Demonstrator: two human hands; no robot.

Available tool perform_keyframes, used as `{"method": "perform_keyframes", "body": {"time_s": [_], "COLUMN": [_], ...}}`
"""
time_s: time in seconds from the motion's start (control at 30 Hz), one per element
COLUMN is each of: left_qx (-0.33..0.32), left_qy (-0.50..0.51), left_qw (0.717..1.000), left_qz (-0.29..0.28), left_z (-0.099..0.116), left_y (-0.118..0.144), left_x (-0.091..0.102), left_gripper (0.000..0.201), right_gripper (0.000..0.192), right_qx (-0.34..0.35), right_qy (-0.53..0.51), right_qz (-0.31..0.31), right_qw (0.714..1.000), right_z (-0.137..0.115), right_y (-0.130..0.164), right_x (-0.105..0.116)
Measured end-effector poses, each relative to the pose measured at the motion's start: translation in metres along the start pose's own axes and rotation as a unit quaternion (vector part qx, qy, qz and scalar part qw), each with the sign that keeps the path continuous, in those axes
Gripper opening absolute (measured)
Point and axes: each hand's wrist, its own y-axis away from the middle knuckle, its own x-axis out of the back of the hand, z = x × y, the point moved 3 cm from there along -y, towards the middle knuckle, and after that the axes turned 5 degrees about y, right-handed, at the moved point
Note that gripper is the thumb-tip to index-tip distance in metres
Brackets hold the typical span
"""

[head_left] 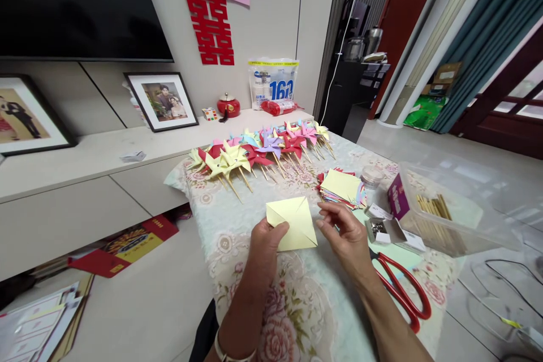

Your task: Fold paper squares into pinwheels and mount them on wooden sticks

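My left hand [267, 237] pinches a square of pale yellow paper [299, 220] at its lower left, thumb on top. Diagonal cuts run in from the paper's corners. Just right of the paper is my right hand [345, 232], its thumb and forefinger bent and a little apart, with nothing visible between them. Beyond it lies a stack of coloured paper squares [341, 186], a yellow one on top. A small open box of metal pins [377, 230] sits by the right hand. Red-handled scissors [403, 288] lie beside the right forearm, blades partly hidden.
Several finished paper pinwheels [263, 147] on sticks fill the table's far side. At right, a clear plastic bin [449, 198] holds wooden sticks [436, 209]. A round clear container [372, 176] stands near the stack. A flowered tablecloth [292, 317] covers the table.
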Motion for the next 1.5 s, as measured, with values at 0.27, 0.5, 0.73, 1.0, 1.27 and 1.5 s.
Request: {"method": "perform_keyframes", "body": {"time_s": [0.27,0.5,0.73,1.0,1.27,1.5], "left_qx": [-0.008,-0.027,-0.027,-0.029,-0.024,-0.024], "left_qy": [0.009,-0.023,-0.062,-0.105,-0.129,-0.137], "left_qw": [1.0,0.999,0.997,0.994,0.991,0.99], "left_qz": [0.014,0.023,0.032,0.025,0.009,-0.012], "left_z": [0.004,0.004,0.0,0.0,0.002,0.003], "left_y": [-0.002,-0.001,-0.004,-0.002,0.004,0.005], "left_x": [0.004,0.002,0.002,-0.003,-0.011,-0.011], "left_gripper": [0.031,0.037,0.038,0.029,0.021,0.02], "right_gripper": [0.017,0.015,0.012,0.014,0.017,0.016], "right_qx": [0.078,0.078,0.07,-0.01,-0.103,-0.137], "right_qy": [0.035,0.034,0.025,0.042,0.062,0.058], "right_qz": [-0.139,-0.19,-0.209,-0.232,-0.201,-0.185], "right_qw": [0.987,0.978,0.975,0.972,0.972,0.971], "right_z": [-0.006,-0.005,-0.008,-0.01,0.003,0.004], "right_y": [0.0,0.001,0.001,0.001,0.004,0.005], "right_x": [-0.011,-0.013,-0.014,-0.017,-0.024,-0.024]}}
